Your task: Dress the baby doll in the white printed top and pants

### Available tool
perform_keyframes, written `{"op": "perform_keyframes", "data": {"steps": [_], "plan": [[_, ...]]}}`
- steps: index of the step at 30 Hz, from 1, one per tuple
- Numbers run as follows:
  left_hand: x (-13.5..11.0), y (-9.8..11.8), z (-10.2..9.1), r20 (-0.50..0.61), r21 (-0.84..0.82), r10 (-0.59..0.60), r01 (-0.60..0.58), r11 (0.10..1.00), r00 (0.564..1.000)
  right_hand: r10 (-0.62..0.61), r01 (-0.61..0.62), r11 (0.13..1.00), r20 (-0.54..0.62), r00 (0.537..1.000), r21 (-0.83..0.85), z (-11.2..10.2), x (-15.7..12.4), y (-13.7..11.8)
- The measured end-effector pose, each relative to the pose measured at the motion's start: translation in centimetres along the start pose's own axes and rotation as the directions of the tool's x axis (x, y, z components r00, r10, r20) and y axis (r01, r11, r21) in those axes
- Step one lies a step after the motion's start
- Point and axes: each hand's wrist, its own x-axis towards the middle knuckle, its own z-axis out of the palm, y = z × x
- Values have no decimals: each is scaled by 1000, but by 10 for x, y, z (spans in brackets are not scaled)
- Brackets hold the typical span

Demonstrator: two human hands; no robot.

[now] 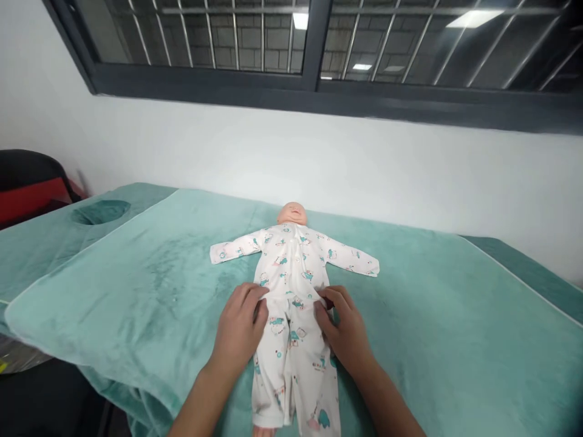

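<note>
A baby doll [293,213] lies on its back, dressed in a white printed long-sleeved top [286,258] and matching baby pants [273,358]. Both sleeves stretch out sideways, the doll's hands hidden inside them. At the waist, where the top's hem meets the pants, my left hand [240,328] pinches the left edge of the pants with curled fingers. My right hand [344,328] does the same on the opposite side, thumb and fingers closing at the waistband. One foot [263,431] shows below the left pant leg; the other leg's end is cut off by the frame.
A green plush cover [432,315] spreads under the doll over a padded bed with a round hole [101,212] at the left. Behind stand a white wall [204,145] and a barred window [314,48]. A black and red chair [31,188] is at far left.
</note>
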Motion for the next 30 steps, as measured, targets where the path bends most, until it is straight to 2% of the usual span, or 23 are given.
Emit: {"op": "perform_keyframes", "data": {"steps": [2,4,8,10,12,15,16,18,20,21,22,23,24,26,28,30], "plan": [[4,0,-1,-56,53,78,-76,996,995,-65,65,996,2,998,-61,-4,5,-2],[6,0,-7,-82,26,104,-102,994,991,-115,115,989,6,993,-92,-12,7,-3],[3,3,-19,-138,-86,17,-29,996,990,-167,167,979,18,986,-115,-25,4,-4],[-3,5,-21,-103,-130,-38,24,991,994,-187,196,973,86,979,-121,-26,-1,-6],[-7,3,-20,10,-186,-79,80,979,997,-171,191,976,166,971,-109,-27,-7,-8],[-2,-13,-24,190,-278,-164,213,937,968,-67,85,995,259,964,-56,-34,-8,-5],[4,-23,-26,205,-283,-214,267,921,955,-23,38,998,280,960,-47,-39,-6,1],[21,-47,-33,131,-208,-347,369,906,928,57,-40,997,275,960,-65,-51,3,20],[41,-74,-40,-29,-28,-455,454,890,890,148,-125,981,156,977,-148,-66,15,50],[51,-85,-42,-70,26,-480,483,875,875,206,-193,959,44,978,-208,-73,22,67],[59,-95,-43,-86,99,-495,502,859,864,296,-310,911,-93,951,-272,-80,28,85],[66,-102,-43,-78,178,-493,499,848,866,381,-422,848,-184,906,-320,-85,34,101],[71,-106,-42,-55,254,-481,478,841,875,460,-506,786,-211,862,-355,-90,39,116],[78,-110,-40,-10,382,-448,417,825,894,566,-593,707,-193,801,-386,-93,46,136],[80,-110,-37,-3,430,-432,392,814,902,592,-598,696,-153,791,-397,-91,51,146],[82,-111,-35,-22,443,-453,415,795,891,576,-581,709,-145,804,-400,-85,56,150]]}}
